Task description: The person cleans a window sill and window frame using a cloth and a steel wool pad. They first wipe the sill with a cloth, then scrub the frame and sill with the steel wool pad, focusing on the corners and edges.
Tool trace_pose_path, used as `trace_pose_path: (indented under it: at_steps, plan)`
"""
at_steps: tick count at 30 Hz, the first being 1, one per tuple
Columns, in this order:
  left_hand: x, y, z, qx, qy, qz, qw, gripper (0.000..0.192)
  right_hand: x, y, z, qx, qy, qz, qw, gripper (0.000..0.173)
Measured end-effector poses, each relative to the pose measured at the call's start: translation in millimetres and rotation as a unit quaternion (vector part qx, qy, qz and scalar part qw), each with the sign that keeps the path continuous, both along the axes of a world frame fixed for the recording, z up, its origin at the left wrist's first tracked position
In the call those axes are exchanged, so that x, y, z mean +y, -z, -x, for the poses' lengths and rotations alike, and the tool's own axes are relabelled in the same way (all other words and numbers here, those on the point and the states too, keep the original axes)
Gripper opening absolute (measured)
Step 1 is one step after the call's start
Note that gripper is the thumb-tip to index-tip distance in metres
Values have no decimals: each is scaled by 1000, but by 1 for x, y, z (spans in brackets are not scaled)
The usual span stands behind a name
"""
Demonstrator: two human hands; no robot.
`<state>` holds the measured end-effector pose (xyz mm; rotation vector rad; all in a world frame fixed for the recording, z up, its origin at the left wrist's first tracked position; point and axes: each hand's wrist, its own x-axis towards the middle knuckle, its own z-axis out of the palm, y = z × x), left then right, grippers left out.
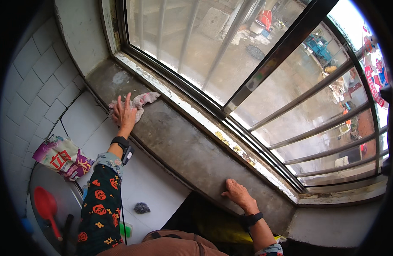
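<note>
My left hand (124, 116) presses a crumpled, pinkish-grey cloth (144, 99) onto the grey concrete windowsill (180, 140), near the sill's left end. The fingers lie spread on top of the cloth, and part of it sticks out to the right of them. Farther right, my right hand (239, 193) rests on the sill's near part, with nothing seen in it; the fingers are partly curled. Both wrists wear black straps. Beyond the sill runs a white frame strip (196, 118) with peeling paint, then the sliding window's dark frame.
Below the sill, a white tiled surface (142, 182) holds a dark scouring pad (141, 208) and a green item (126, 229). A printed plastic bag (63, 156) stands at the left, near a red ladle (46, 204) on a round metal lid. Metal bars (298, 123) cross the window.
</note>
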<state>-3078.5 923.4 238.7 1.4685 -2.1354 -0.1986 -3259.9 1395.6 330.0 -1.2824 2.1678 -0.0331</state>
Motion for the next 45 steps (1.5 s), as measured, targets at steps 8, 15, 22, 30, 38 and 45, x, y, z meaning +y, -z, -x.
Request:
trace_pose_path:
  at_steps: [8,15,22,30,38,45]
  plan:
    - [153,-20,77,32,438,-34,898,47,2,4,4,-22,-11,-15,1000,36]
    - [250,-40,58,-21,665,-111,738,58,8,6,2,-26,-4,7,1000,38]
    - [140,-45,23,-91,386,-21,918,50,16,6,0,-18,7,26,999,40]
    - [210,-27,38,30,369,-13,929,40,24,16,-2,-10,4,76,997,40]
    - [324,-44,43,-15,598,-64,799,34,34,29,-2,-9,4,112,994,36]
    - [261,-22,37,15,466,33,884,32,44,27,-12,-16,41,124,991,36]
